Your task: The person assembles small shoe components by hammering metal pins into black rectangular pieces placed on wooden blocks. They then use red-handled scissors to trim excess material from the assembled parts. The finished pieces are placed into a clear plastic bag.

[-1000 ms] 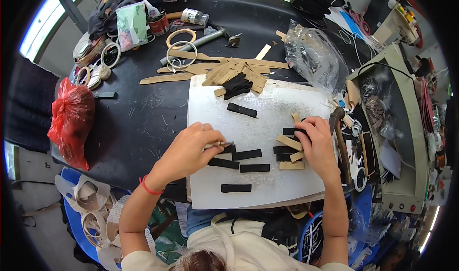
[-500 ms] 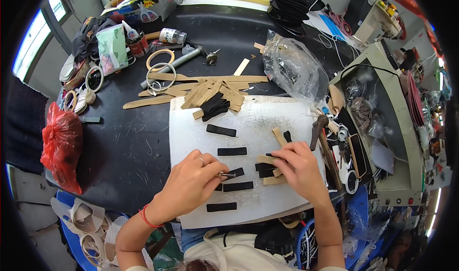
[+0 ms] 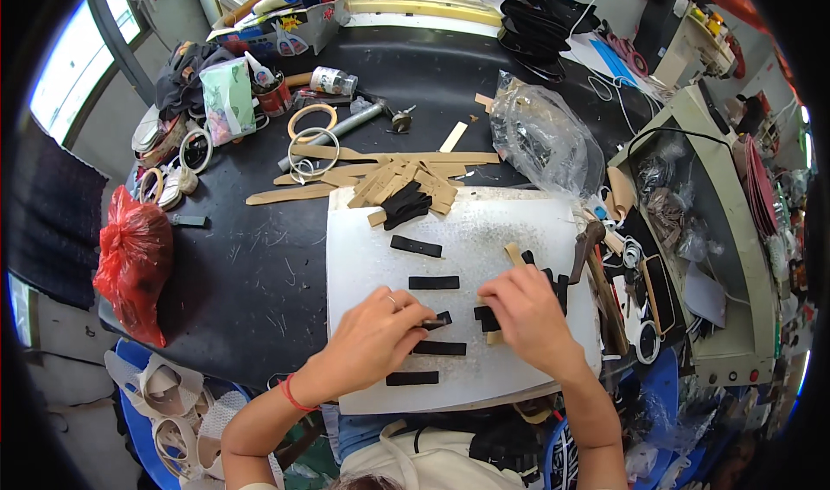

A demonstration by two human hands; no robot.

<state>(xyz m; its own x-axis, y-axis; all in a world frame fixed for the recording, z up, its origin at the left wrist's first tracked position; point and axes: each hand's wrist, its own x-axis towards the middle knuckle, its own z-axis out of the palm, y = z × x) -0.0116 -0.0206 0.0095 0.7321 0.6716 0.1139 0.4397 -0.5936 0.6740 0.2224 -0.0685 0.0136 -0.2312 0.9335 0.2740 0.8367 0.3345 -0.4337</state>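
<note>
Left hand [image 3: 372,339] pinches a black strip [image 3: 435,324], long axis 3–9 o'clock; right hand [image 3: 526,317], at 3 o'clock, presses strips [image 3: 489,319].

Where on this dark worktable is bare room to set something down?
Bare tabletop between the red plastic bag and the white cutting board. Crowded: the board's near end under both hands, and the pile of tan strips.

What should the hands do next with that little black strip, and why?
Probably lay it flat in the column. The left hand pinches a black strip just above the white board, between two black strips already lying flat and; the right hand rests on a small stack beside it.
</note>
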